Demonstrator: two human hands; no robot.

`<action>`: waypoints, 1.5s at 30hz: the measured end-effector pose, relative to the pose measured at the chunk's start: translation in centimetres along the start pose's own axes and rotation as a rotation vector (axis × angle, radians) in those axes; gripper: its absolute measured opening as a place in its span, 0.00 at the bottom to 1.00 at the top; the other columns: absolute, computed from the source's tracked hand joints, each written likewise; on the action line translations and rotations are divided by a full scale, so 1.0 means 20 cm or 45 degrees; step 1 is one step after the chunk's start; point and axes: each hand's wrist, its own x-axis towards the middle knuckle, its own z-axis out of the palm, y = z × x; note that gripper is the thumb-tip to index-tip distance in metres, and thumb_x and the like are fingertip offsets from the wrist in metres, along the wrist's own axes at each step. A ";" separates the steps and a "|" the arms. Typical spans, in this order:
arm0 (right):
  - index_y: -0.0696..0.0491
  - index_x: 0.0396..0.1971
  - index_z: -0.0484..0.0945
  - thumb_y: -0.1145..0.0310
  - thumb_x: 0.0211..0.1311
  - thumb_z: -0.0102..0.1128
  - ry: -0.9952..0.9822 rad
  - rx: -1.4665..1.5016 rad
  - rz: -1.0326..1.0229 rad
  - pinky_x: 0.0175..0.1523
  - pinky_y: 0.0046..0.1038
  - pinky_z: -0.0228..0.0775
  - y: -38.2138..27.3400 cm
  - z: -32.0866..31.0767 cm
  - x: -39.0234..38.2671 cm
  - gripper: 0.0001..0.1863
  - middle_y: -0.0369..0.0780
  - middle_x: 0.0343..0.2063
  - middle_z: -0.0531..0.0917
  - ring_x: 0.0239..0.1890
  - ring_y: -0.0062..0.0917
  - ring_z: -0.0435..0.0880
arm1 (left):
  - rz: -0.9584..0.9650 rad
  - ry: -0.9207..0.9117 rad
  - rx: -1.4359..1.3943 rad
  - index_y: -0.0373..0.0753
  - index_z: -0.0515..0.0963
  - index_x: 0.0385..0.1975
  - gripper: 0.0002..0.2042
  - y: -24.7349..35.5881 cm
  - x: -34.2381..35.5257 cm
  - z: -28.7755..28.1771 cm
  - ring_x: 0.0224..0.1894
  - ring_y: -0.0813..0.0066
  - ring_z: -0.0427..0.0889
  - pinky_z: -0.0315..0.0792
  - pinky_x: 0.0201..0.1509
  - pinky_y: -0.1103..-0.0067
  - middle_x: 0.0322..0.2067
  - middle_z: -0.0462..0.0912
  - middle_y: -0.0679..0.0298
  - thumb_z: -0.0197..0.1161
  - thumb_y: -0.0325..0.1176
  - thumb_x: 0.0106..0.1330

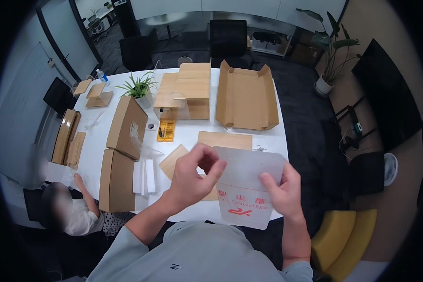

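A translucent flat plastic panel [243, 183] with rounded corners and red print hangs upright in front of me, over the near edge of the table. My right hand [285, 185] grips its right side, the thumb lying across the face. At the panel's upper left corner, my left hand [195, 174] is closed in a pinch with curled fingers. What those fingers hold, if anything, is too small to make out. Behind the panel lie light wooden boards [223, 139], partly covered by it and my left hand.
On the white table [148, 134] are an open cardboard box [246, 101], a wooden shelf unit [192, 84], a yellow tool set [166, 130] and a potted plant [138, 89]. Upright cardboard boxes [120, 181] stand left, beside white strips [145, 176]. Another person [82, 214] sits at the left.
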 end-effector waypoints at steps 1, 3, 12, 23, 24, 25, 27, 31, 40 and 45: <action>0.63 0.44 0.75 0.75 0.63 0.61 -0.060 -0.253 -0.069 0.32 0.27 0.76 -0.05 0.03 0.01 0.11 0.47 0.30 0.85 0.27 0.28 0.86 | 0.019 -0.110 0.013 0.32 0.76 0.32 0.05 0.03 -0.01 0.00 0.27 0.83 0.79 0.74 0.32 0.84 0.26 0.81 0.66 0.64 0.26 0.67; 0.63 0.43 0.75 0.77 0.62 0.60 -0.112 -0.467 -0.239 0.29 0.30 0.76 -0.10 0.08 0.00 0.11 0.48 0.28 0.84 0.24 0.34 0.86 | 0.010 -0.205 -0.116 0.31 0.77 0.28 0.07 0.08 -0.02 0.05 0.24 0.83 0.80 0.74 0.29 0.84 0.21 0.81 0.66 0.63 0.26 0.68; 0.62 0.41 0.75 0.81 0.57 0.61 -0.265 -0.753 -0.366 0.27 0.35 0.74 -0.22 0.26 0.03 0.12 0.49 0.24 0.81 0.22 0.43 0.83 | -0.254 -0.139 -0.494 0.31 0.79 0.25 0.10 0.07 -0.06 0.01 0.20 0.84 0.80 0.71 0.24 0.86 0.18 0.82 0.64 0.66 0.30 0.66; 0.60 0.41 0.72 0.80 0.58 0.58 -0.469 -0.844 -0.306 0.27 0.37 0.73 -0.29 0.33 0.09 0.11 0.48 0.23 0.80 0.22 0.44 0.82 | -0.203 -0.098 -0.449 0.29 0.79 0.33 0.05 0.06 -0.05 -0.10 0.20 0.85 0.80 0.72 0.22 0.86 0.19 0.82 0.65 0.63 0.26 0.67; 0.60 0.41 0.72 0.80 0.58 0.58 -0.488 -0.829 -0.288 0.27 0.37 0.73 -0.29 0.32 0.10 0.11 0.48 0.23 0.80 0.22 0.44 0.82 | -0.197 -0.130 -0.439 0.28 0.80 0.34 0.06 0.05 -0.04 -0.11 0.20 0.84 0.80 0.73 0.22 0.86 0.19 0.82 0.64 0.62 0.26 0.67; 0.60 0.41 0.72 0.80 0.58 0.57 -0.508 -0.815 -0.269 0.27 0.37 0.73 -0.28 0.32 0.10 0.11 0.49 0.23 0.80 0.22 0.44 0.82 | -0.190 -0.161 -0.429 0.28 0.80 0.36 0.06 0.05 -0.04 -0.11 0.21 0.84 0.80 0.73 0.23 0.86 0.20 0.82 0.64 0.62 0.26 0.67; 0.60 0.41 0.72 0.80 0.59 0.57 -0.531 -0.775 -0.239 0.28 0.37 0.74 -0.28 0.32 0.11 0.11 0.49 0.24 0.81 0.23 0.45 0.82 | -0.182 -0.170 -0.402 0.28 0.82 0.38 0.07 0.04 -0.03 -0.11 0.21 0.84 0.81 0.74 0.23 0.86 0.21 0.83 0.64 0.61 0.26 0.68; 0.61 0.38 0.72 0.80 0.59 0.57 -0.549 -0.721 -0.171 0.30 0.34 0.74 -0.27 0.32 0.13 0.08 0.50 0.25 0.81 0.26 0.46 0.84 | -0.198 -0.171 -0.370 0.29 0.83 0.38 0.08 0.01 -0.01 -0.11 0.22 0.84 0.81 0.76 0.25 0.85 0.22 0.84 0.63 0.60 0.26 0.68; 0.61 0.42 0.72 0.79 0.60 0.55 -0.617 -0.641 -0.041 0.32 0.39 0.75 -0.25 0.28 0.15 0.10 0.51 0.25 0.82 0.27 0.48 0.84 | -0.163 -0.167 -0.355 0.28 0.84 0.37 0.08 -0.01 0.01 -0.07 0.22 0.85 0.81 0.76 0.26 0.85 0.22 0.83 0.64 0.60 0.25 0.68; 0.61 0.41 0.71 0.79 0.60 0.55 -0.603 -0.606 -0.069 0.32 0.39 0.75 -0.24 0.26 0.16 0.10 0.51 0.24 0.82 0.26 0.48 0.84 | -0.181 -0.158 -0.380 0.28 0.84 0.36 0.08 -0.02 0.02 -0.05 0.22 0.85 0.81 0.76 0.26 0.86 0.23 0.83 0.64 0.60 0.25 0.67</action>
